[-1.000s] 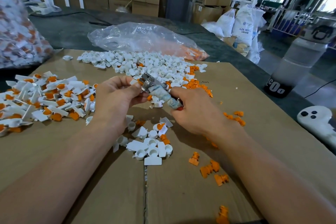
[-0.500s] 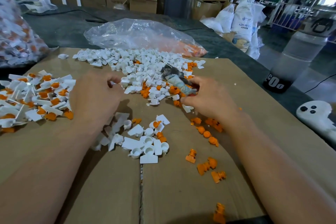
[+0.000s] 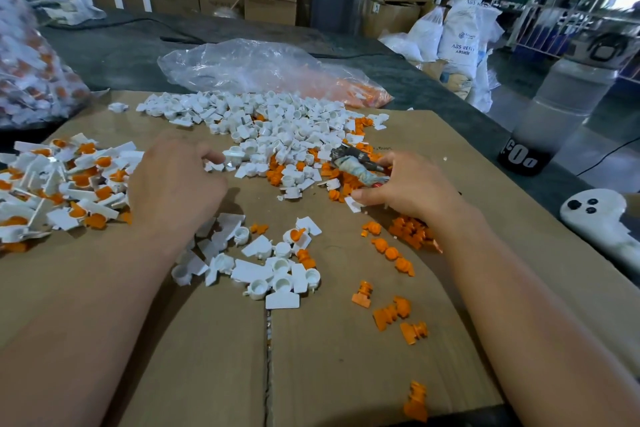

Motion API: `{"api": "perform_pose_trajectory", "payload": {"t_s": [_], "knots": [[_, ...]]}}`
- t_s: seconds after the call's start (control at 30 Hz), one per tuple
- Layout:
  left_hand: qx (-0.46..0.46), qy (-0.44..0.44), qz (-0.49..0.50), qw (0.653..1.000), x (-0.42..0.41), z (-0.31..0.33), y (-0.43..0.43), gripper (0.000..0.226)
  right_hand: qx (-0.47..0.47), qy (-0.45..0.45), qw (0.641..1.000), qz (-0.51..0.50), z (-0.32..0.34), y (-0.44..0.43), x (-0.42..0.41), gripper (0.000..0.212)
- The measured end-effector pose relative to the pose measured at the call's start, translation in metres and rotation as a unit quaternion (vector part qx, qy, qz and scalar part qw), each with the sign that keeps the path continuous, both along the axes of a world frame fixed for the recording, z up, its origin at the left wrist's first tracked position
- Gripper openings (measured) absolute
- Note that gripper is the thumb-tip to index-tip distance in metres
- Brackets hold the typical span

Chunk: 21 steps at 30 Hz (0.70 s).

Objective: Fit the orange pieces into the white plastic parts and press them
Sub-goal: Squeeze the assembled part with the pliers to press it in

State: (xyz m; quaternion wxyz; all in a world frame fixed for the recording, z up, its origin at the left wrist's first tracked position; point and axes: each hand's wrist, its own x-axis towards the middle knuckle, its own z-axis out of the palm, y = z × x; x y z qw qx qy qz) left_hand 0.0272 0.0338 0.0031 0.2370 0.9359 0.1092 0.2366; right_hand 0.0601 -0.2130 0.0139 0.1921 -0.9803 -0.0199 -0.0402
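Pliers (image 3: pixel 358 166) are held in the right hand (image 3: pixel 412 187), grip curled round the taped handles, just above loose orange pieces (image 3: pixel 343 182). Grip of the left hand (image 3: pixel 176 184) is curled at the edge of the white parts (image 3: pixel 284 128); whether anything's pinched can't be told.

1. I watched the left hand (image 3: pixel 173 184) leave the head of the metal tool (image 3: pixel 360 166), where it had held a part a second before, and swing away to the left.
2. It sank to the cardboard (image 3: pixel 346 374), curled fingers reaching the near edge of the white parts (image 3: pixel 277 128); I could not tell whether they gripped one.
3. The right hand (image 3: pixel 412 187) carried the tool right and down onto the orange pieces (image 3: pixel 346 180).
4. The hands ended well apart.
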Motion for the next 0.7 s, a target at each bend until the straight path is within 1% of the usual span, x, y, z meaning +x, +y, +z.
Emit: {"api": "perform_pose_trajectory", "payload": {"t_s": [0.07, 0.13, 0.27, 0.33, 0.47, 0.57, 0.63, 0.7], "knots": [[-0.011, -0.012, -0.054, 0.998, -0.002, -0.001, -0.007, 0.025, -0.008, 0.011, 1.000, -0.001, 0.000, 0.000, 0.001, 0.072], [-0.002, -0.006, -0.113, 0.994, -0.004, -0.004, -0.015, 0.026, -0.016, 0.015, 1.000, 0.000, -0.001, 0.000, 0.002, 0.072], [0.042, 0.001, -0.249, 0.967, -0.006, -0.010, -0.024, 0.025, -0.027, 0.018, 0.999, 0.006, -0.003, 0.001, 0.002, 0.078], [0.078, 0.006, -0.289, 0.954, -0.007, -0.013, -0.027, 0.029, -0.035, 0.022, 0.999, 0.010, -0.003, 0.003, 0.002, 0.080], [0.119, 0.024, -0.327, 0.937, -0.005, -0.016, -0.030, 0.034, -0.054, 0.030, 0.998, 0.018, -0.005, 0.005, 0.002, 0.081], [0.140, 0.069, -0.357, 0.921, -0.003, -0.018, -0.031, 0.036, -0.051, 0.028, 0.998, 0.023, -0.006, 0.008, 0.000, 0.080], [0.141, 0.079, -0.351, 0.922, -0.003, -0.017, -0.030, 0.037, -0.049, 0.032, 0.998, 0.029, -0.007, 0.009, 0.000, 0.081], [0.134, 0.076, -0.332, 0.931, -0.003, -0.016, -0.030, 0.038, -0.048, 0.034, 0.998, 0.032, -0.008, 0.010, -0.001, 0.082]]}}
